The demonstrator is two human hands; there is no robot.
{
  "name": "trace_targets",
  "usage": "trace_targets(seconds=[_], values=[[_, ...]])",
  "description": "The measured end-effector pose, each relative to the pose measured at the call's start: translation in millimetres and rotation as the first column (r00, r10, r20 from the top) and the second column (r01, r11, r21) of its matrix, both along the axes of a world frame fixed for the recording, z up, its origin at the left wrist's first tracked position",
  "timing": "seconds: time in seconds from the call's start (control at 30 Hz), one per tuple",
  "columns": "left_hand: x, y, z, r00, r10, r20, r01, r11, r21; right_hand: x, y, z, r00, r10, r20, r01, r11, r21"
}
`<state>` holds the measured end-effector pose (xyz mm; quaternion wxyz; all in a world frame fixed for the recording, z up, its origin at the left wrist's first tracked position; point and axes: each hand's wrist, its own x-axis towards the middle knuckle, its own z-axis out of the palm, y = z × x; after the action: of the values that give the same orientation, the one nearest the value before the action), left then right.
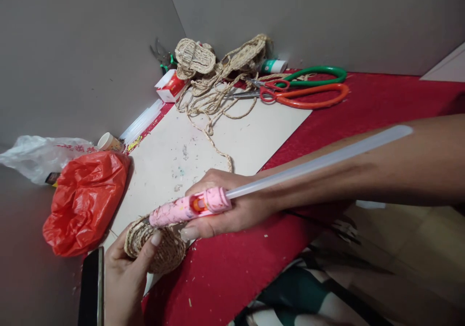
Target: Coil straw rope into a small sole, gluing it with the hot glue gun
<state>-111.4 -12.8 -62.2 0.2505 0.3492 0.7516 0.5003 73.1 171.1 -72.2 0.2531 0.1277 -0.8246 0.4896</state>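
Observation:
My right hand (225,205) is closed around a pink hot glue gun (189,209) with a long clear glue stick (319,160) poking out of its back. The gun's nozzle points at a small coiled straw-rope piece (163,248) near the front edge of a cream board (203,147). My left hand (125,272) grips that coiled piece from below, thumb pressed on its rim. A braided rope (212,127) runs from the piece back to a tangle of rope (218,69) at the far corner.
Green-handled scissors (312,74) and orange-handled scissors (308,98) lie on the red cloth (381,98). A red plastic bag (85,200), a clear bag (39,154), spare glue sticks (141,120), a small red box (169,86) and a phone (90,287) sit at the left. Grey walls close the corner.

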Motion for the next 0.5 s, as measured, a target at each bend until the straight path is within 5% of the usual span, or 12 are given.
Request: trace_targets(seconds=[0.27,0.5], values=[[3.0,4.8,2.3,0.998,-0.018,-0.064,0.019,1.0,0.012,-1.3,-3.9,-2.7,0.998,0.055,-0.015,-0.057,0.98,-0.191],[7.5,5.7,2.3,0.996,-0.006,-0.087,0.007,1.0,0.008,-2.9,-1.5,-4.3,0.997,0.062,-0.036,-0.066,0.988,-0.143]])
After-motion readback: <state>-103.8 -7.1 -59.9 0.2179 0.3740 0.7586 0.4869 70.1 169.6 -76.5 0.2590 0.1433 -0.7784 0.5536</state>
